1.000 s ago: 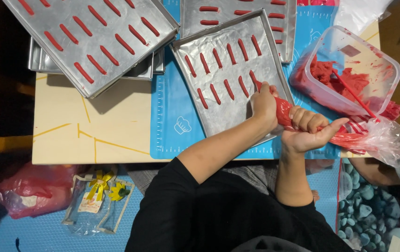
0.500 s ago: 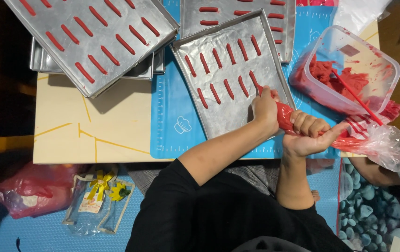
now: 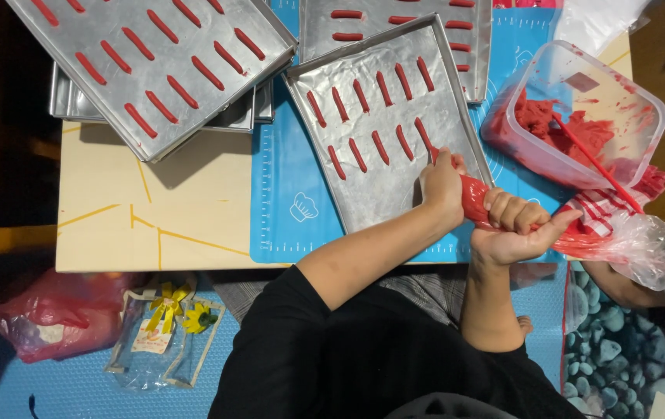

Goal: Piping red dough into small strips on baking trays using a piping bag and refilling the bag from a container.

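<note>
1. nearest the camera, the person's black sleeves and bare forearms reach up toward a low wooden surface (image 3: 154, 202); below it lie a blue floor mat (image 3: 76, 380), a red plastic bag (image 3: 45, 318) and a clear gift packet with a yellow bow (image 3: 165, 334). a patch of blue-grey pebbles (image 3: 619, 357) shows at the lower right.
2. the right hand (image 3: 515, 229) is curled shut around the body of a piping bag (image 3: 581, 229) filled with red paste, fingers wrapped over the top and thumb stretched along it. the loose clear tail of the bag trails off to the right, crumpled.
3. the left hand (image 3: 442, 185) is closed around the narrow front end of the same bag, fingers pressed together, guiding the tip. the tip itself is hidden behind the fingers.
4. the bag's front end rests at the lower right part of a foil-lined baking tray (image 3: 371, 178), which lies tilted on a blue silicone mat (image 3: 289, 194). two rows of short red piped strips (image 3: 367, 89) sit on the tray; its lower part is bare.
5. right of the tray, a clear plastic tub (image 3: 643, 101) holds more red paste with a red spatula (image 3: 596, 163) leaning in it.
6. farther back, a filled tray (image 3: 154, 62) of red strips lies across a stack of trays, and another filled tray (image 3: 394, 19) sits at the top edge.
</note>
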